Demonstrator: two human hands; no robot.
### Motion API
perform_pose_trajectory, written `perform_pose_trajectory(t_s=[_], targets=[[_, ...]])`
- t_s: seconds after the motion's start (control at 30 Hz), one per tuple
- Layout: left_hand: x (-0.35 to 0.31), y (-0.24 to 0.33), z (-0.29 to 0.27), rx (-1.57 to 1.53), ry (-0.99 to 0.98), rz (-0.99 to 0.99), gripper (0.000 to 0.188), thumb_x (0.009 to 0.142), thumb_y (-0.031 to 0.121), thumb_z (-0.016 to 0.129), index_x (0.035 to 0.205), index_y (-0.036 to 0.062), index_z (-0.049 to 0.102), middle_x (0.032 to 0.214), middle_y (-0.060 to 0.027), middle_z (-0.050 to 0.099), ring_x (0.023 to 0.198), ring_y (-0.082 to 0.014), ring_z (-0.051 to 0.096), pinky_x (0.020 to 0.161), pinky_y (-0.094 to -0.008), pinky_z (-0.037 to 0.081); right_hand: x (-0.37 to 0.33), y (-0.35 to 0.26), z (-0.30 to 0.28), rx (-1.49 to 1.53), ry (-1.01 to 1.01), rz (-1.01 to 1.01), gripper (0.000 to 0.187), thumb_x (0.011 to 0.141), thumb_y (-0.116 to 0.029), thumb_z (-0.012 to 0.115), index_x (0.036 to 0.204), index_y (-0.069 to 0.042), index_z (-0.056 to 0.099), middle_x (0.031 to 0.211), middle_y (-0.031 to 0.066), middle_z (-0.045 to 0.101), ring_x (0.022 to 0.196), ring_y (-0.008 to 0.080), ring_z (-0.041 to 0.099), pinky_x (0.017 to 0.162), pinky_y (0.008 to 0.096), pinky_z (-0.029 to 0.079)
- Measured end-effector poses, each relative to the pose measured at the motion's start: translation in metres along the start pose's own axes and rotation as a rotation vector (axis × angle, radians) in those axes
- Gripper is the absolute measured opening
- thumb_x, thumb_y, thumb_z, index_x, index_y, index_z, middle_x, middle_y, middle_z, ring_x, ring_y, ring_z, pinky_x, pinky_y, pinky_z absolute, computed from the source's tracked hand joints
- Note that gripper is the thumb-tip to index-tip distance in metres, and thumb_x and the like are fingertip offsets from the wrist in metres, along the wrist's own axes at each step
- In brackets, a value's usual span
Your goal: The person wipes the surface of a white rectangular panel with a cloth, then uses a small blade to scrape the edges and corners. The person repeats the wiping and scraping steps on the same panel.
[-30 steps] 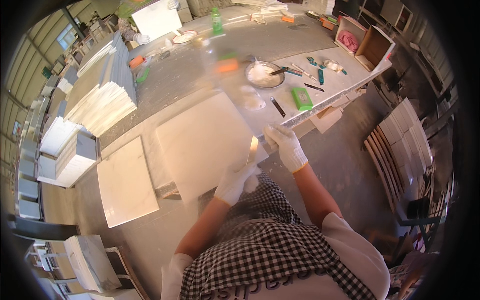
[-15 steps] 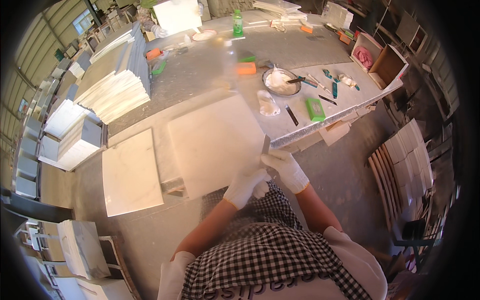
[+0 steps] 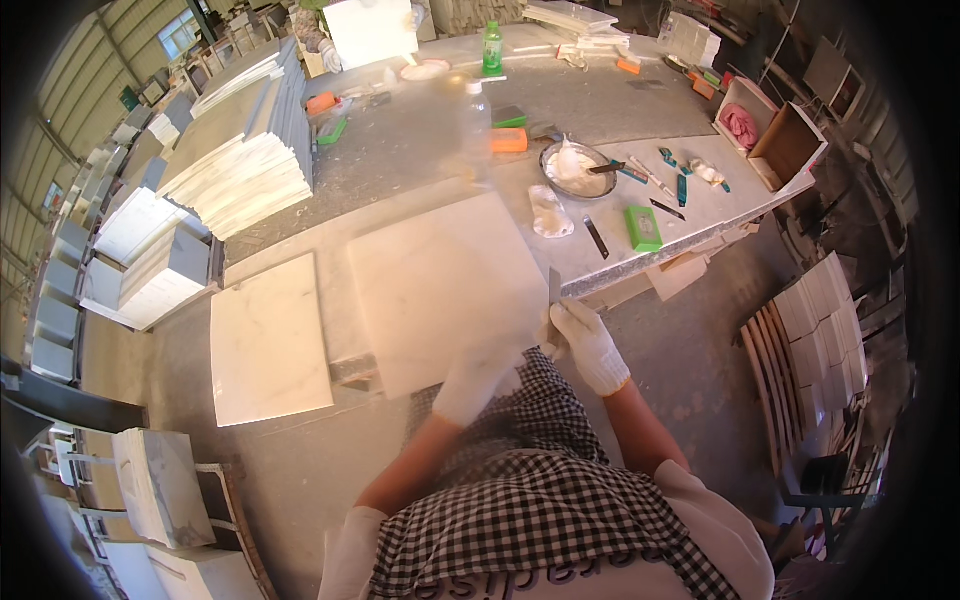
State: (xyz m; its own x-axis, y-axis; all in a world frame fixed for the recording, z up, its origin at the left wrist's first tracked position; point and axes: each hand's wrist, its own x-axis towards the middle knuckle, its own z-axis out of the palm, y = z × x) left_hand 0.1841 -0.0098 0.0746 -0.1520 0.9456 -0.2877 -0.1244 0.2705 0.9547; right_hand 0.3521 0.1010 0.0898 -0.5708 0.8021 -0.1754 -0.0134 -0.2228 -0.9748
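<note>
From my remote seat I see the gloved right hand with its fingers curled closed on a flat blade, which points upward just beside the right edge of a pale slab. The left hand blurs at the slab's near side; I cannot tell how far its fingers bend or whether they grip anything. I'd judge the blade light and stiff, best held low, away from its tip. The slab, lying on the worktable, looks heavy, rigid, slick and easily chipped at the corners, so I'd take it by opposite edges. Farther out sit a white cloth and a bowl. Half a second ago the hands nearly met at the slab's near corner; now a clear gap parts them
</note>
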Motion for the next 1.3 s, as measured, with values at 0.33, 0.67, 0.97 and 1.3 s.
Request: perform_pose_trajectory(t_s=[0.33,0.67,0.97,1.3], targets=[[-0.002,-0.019,-0.114,0.571,0.873,0.311,0.029,0.097,0.027,0.064,0.107,0.0019,0.073,0.083,-0.0102,0.071,0.074,-0.0241,0.067,0.071,-0.0353,0.054,-0.011,0.027,0.019,-0.305,-0.169,0.155,0.025,0.101,-0.026,0.055,0.11,-0.003,0.062,0.083,0.0061,0.069,0.066,0.0109,0.06,0.062,0.0265,0.05],[0.092,0.005,-0.198,1.699,0.719,0.248,0.079,0.088,0.056,0.067,0.145,0.0051,0.048,0.142,-0.0215,0.053,0.139,-0.0416,0.041,0.117,-0.0528,0.03,-0.009,0.035,0.06,-0.729,-0.434,-0.284,0.019,0.099,-0.023,0.053,0.104,-0.007,0.063,0.091,0.0119,0.069,0.08,0.0278,0.069,0.073,0.0399,0.056],[0.221,0.026,-0.201,1.432,0.428,0.218,0.09,0.075,0.062,0.074,0.143,0.0078,0.051,0.141,-0.0146,0.055,0.14,-0.0386,0.037,0.117,-0.0528,0.027,0.033,0.029,0.069,-0.953,-0.39,-0.228,0.014,0.087,-0.018,0.072,0.097,-0.008,0.073,0.077,0.0084,0.068,0.066,0.0263,0.066,0.06,0.0379,0.052],[0.291,0.035,-0.165,1.367,0.332,0.473,0.079,0.065,0.059,0.08,0.125,0.0093,0.062,0.118,-0.0077,0.063,0.12,-0.0344,0.048,0.102,-0.05,0.038,0.067,0.034,0.073,-0.81,-0.408,-0.188,0.011,0.09,-0.02,0.065,0.092,-0.01,0.071,0.077,0.0061,0.068,0.069,0.0266,0.067,0.063,0.0387,0.053]])
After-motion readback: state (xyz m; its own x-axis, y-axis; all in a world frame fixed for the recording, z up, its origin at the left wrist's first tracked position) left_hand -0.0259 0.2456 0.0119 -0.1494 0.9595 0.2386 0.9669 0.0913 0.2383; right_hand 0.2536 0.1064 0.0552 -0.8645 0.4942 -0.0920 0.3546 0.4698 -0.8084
